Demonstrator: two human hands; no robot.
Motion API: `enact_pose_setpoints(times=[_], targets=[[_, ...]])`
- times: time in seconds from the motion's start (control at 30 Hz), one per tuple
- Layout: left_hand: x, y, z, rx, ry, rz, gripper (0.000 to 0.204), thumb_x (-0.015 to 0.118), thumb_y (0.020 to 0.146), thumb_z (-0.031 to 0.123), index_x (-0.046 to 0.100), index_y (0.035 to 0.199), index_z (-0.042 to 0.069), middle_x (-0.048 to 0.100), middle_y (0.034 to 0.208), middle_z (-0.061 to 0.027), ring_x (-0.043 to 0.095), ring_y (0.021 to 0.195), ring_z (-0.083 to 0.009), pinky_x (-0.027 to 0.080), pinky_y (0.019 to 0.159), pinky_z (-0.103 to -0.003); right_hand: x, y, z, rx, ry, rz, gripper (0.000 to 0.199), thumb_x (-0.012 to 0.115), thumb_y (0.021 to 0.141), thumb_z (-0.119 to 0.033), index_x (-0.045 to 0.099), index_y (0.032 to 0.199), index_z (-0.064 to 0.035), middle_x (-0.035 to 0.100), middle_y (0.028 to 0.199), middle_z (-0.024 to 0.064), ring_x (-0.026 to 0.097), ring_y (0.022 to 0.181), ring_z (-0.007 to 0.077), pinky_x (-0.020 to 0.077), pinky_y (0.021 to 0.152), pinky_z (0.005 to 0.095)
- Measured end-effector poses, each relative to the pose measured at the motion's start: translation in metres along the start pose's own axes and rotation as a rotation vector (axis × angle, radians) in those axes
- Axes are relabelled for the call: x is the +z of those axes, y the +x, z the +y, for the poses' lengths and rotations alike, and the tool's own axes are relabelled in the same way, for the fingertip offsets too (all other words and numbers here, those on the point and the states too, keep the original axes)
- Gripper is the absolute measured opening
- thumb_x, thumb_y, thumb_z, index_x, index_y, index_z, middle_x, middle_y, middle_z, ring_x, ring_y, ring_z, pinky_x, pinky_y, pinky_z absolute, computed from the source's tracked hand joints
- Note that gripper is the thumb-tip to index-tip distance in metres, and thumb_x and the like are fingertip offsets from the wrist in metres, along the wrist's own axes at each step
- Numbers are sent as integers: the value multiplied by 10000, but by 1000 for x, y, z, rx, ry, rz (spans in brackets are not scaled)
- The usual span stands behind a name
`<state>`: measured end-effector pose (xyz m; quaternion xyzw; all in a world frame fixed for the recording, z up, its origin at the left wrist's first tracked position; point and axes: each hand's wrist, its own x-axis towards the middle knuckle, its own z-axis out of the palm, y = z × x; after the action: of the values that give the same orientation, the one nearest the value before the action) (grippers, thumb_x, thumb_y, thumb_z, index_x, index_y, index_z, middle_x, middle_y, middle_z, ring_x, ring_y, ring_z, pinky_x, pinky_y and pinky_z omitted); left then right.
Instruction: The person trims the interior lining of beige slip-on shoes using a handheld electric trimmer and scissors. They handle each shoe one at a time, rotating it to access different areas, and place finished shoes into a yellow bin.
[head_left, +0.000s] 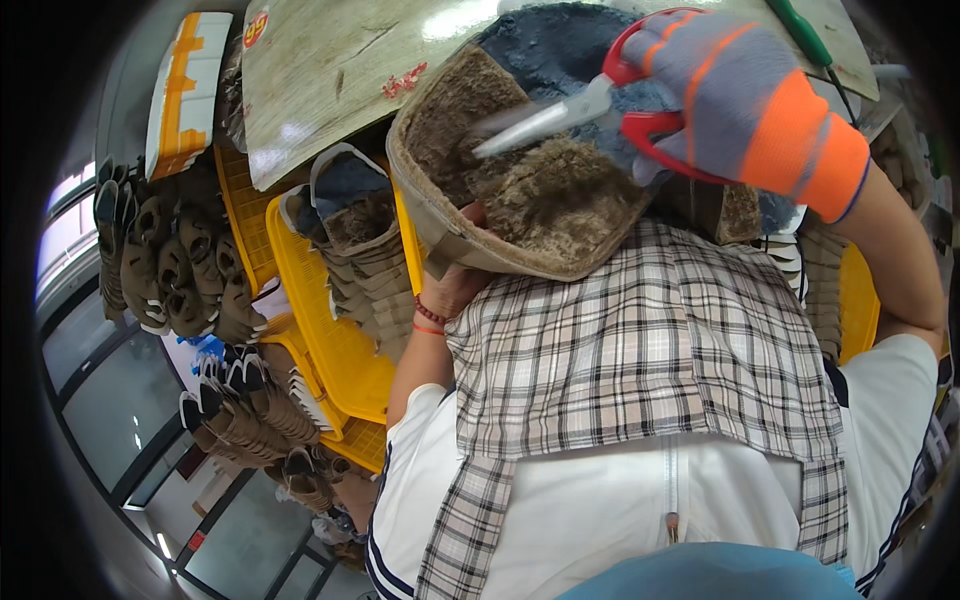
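You wear a white short-sleeved shirt, a plaid apron, a grey-and-orange glove on your right hand [745, 100], and red wrist cords.

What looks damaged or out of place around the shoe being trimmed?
Nothing stands out. The left hand holds the fleece-lined shoe, the gloved right hand works red-handled scissors inside it, and other shoes sit stacked in yellow crates.

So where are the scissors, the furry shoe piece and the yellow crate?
scissors [560, 112], head view, on the steel blades.
furry shoe piece [560, 205], head view, on its brown fleece lining.
yellow crate [335, 345], head view, on its bare floor.
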<state>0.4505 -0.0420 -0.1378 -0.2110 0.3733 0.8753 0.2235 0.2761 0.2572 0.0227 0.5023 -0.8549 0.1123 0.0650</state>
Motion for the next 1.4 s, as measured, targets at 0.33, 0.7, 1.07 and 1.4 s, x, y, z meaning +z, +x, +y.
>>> enact_pose_setpoints(times=[0.33,0.7,1.07,1.4], targets=[[112,56,78,365,149,-430,495,513,871,45,331,1329,4,499,1226,-150,529,1083,-254,465,879,-351,-50,-4,-50,565,1086,63,485,802,681,-170,556,1073,-23,580,809,13,541,774,89,460,690,283],[167,151,48,716,1324,-492,452,597,854,250,504,1234,24,551,1174,-179,514,1085,-302,392,935,-333,-10,-156,-1,760,410,450,333,707,748,-157,551,993,6,608,840,167,594,766,324,467,663,341],[162,130,65,332,1012,-659,549,686,776,211,496,1274,82,529,1243,-57,464,1155,-183,356,983,-306,48,-104,-12,836,1640,278,497,683,746,-45,495,1200,30,601,1096,72,546,1014,143,460,848,304],[185,306,113,38,263,-38,644,571,887,252,205,1335,-31,317,1297,-284,451,1121,-382,446,923,-456,193,-157,6,684,1666,592,204,573,881,-197,522,800,-17,457,628,-1,391,562,86,313,487,282]])
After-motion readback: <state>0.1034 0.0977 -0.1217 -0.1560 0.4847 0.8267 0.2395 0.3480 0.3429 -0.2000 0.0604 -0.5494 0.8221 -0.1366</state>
